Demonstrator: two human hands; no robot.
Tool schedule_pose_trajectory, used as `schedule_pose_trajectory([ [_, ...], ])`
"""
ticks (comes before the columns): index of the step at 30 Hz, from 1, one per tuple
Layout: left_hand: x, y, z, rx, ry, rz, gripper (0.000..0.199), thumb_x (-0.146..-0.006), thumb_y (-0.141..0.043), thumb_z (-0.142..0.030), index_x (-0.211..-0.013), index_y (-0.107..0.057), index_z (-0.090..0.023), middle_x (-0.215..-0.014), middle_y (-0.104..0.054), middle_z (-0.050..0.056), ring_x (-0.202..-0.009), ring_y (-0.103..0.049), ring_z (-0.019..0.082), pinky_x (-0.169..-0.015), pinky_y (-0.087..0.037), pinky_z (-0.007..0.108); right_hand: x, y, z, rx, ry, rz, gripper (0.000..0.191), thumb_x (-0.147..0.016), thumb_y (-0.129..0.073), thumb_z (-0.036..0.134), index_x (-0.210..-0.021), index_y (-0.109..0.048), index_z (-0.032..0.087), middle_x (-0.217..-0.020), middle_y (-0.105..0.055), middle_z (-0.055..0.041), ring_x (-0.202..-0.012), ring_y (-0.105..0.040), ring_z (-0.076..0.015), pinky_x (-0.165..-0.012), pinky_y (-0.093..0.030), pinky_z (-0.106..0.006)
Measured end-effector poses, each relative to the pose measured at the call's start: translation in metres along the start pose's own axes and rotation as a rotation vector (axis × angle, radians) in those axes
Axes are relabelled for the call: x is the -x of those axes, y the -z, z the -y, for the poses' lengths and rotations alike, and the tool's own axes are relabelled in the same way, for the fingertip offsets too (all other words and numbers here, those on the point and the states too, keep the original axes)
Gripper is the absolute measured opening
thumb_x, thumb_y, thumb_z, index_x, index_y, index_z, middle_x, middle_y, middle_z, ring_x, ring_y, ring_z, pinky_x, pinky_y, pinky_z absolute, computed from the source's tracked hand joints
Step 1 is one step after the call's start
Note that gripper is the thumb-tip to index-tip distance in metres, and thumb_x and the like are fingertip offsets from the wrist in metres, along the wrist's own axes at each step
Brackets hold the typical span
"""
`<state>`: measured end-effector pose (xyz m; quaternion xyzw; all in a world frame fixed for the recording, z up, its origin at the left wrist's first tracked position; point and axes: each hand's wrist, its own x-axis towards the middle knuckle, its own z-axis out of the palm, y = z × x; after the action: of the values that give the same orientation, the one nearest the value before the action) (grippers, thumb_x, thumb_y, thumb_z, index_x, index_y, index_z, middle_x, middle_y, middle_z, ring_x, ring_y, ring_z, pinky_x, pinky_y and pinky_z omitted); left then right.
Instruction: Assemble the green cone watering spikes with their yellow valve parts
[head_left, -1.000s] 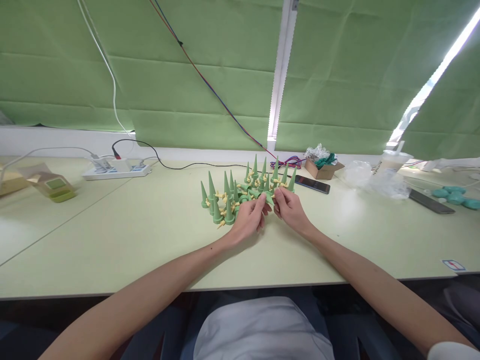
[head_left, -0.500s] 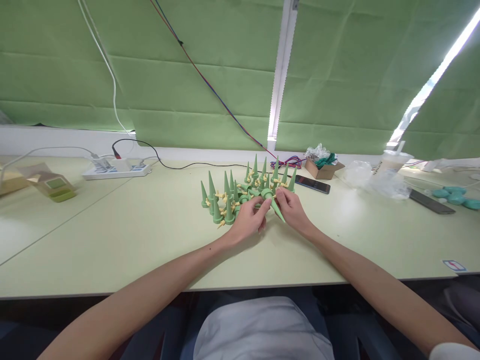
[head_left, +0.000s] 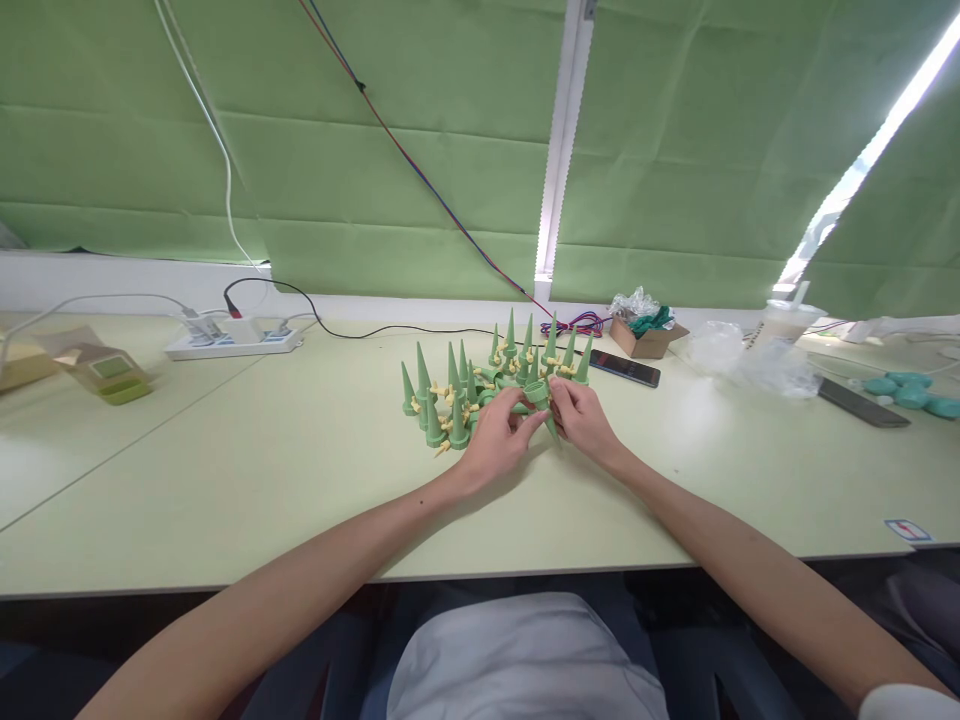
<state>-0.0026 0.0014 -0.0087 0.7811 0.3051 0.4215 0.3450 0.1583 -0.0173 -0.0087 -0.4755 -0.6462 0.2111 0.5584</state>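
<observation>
Between my two hands is a green cone [head_left: 537, 394] with a collar, its wide end turned up and its point downward. My left hand [head_left: 495, 440] has its thumb and fingers closed round the cone's left side. From the right, my right hand [head_left: 585, 420] pinches it near the collar; the fingertips partly hide what they grip. Several similar green cones [head_left: 433, 425] stand upright to the left, with small yellow pieces [head_left: 444, 447] at their bases. More upright cones [head_left: 550, 345] stand behind my hands. Other green parts [head_left: 487, 376] lie between the groups, partly covered.
A phone [head_left: 626, 368] lies behind my right hand, near a small cardboard box [head_left: 646, 340]. Further right are a plastic bag [head_left: 780, 370], a drink cup [head_left: 787, 318] and a dark flat device [head_left: 862, 402]. At the left sit a power strip [head_left: 232, 342] and an opened carton [head_left: 105, 368].
The cone in my hands has been tilted, so its wide end now faces up and its point is partly hidden. My left thumb has shifted lower along it.
</observation>
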Motion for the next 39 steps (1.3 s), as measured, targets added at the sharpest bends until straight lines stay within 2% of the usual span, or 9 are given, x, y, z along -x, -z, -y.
schedule_pose_trajectory([
  [8, -0.001, -0.001, 0.005, -0.021, -0.101, -0.037, 0.013, -0.090, -0.057, -0.031, -0.089, -0.051, -0.019, -0.089, -0.049, 0.002, -0.060, -0.048, 0.008, -0.051, -0.042, 0.023, -0.001, 0.000, -0.001, -0.009, -0.015, 0.011, 0.054, -0.091, -0.044, 0.069, -0.063, -0.040, 0.023, -0.047, -0.035, 0.0041, -0.045, -0.035, -0.0121, -0.043, -0.031, -0.026],
  [21, 0.000, -0.002, 0.003, -0.008, -0.065, -0.040, 0.013, -0.093, -0.053, -0.026, -0.104, -0.056, -0.020, -0.103, -0.055, 0.006, -0.061, -0.049, 0.008, -0.055, -0.046, 0.024, 0.002, -0.005, -0.002, -0.048, -0.027, 0.040, 0.052, -0.095, -0.041, 0.065, -0.064, -0.037, 0.023, -0.051, -0.036, 0.0048, -0.043, -0.036, -0.0103, -0.042, -0.032, -0.026],
  [26, 0.000, -0.002, 0.002, -0.038, -0.081, -0.080, 0.010, -0.092, -0.054, -0.025, -0.098, -0.058, -0.020, -0.099, -0.058, 0.006, -0.069, -0.054, 0.012, -0.060, -0.047, 0.025, 0.002, -0.005, 0.000, -0.053, -0.029, 0.052, 0.051, -0.095, -0.041, 0.064, -0.066, -0.038, 0.023, -0.052, -0.037, 0.0047, -0.043, -0.036, -0.0104, -0.042, -0.032, -0.025],
  [31, 0.001, -0.001, 0.000, -0.053, -0.015, -0.036, 0.011, -0.092, -0.054, -0.030, -0.097, -0.056, -0.020, -0.073, -0.057, 0.000, -0.060, -0.051, 0.013, -0.056, -0.042, 0.026, 0.002, -0.006, 0.001, -0.057, -0.035, 0.062, 0.050, -0.095, -0.042, 0.063, -0.066, -0.038, 0.023, -0.053, -0.036, 0.0048, -0.043, -0.035, -0.0102, -0.041, -0.031, -0.025],
  [36, 0.003, -0.002, -0.004, -0.039, -0.004, -0.024, 0.013, -0.091, -0.054, -0.030, -0.100, -0.055, -0.021, -0.073, -0.059, -0.001, -0.052, -0.046, 0.011, -0.052, -0.038, 0.025, 0.003, -0.006, 0.002, -0.053, -0.030, 0.069, 0.049, -0.097, -0.042, 0.060, -0.066, -0.038, 0.023, -0.053, -0.038, 0.0046, -0.044, -0.037, -0.0101, -0.042, -0.031, -0.025],
  [39, 0.004, -0.002, -0.006, 0.015, 0.024, -0.019, 0.021, -0.090, -0.053, -0.028, -0.110, -0.053, -0.022, -0.078, -0.061, -0.001, -0.047, -0.045, 0.009, -0.048, -0.037, 0.024, 0.003, -0.005, 0.002, -0.051, -0.032, 0.064, 0.047, -0.098, -0.042, 0.058, -0.067, -0.038, 0.022, -0.054, -0.038, 0.0047, -0.045, -0.037, -0.0099, -0.043, -0.031, -0.025],
])
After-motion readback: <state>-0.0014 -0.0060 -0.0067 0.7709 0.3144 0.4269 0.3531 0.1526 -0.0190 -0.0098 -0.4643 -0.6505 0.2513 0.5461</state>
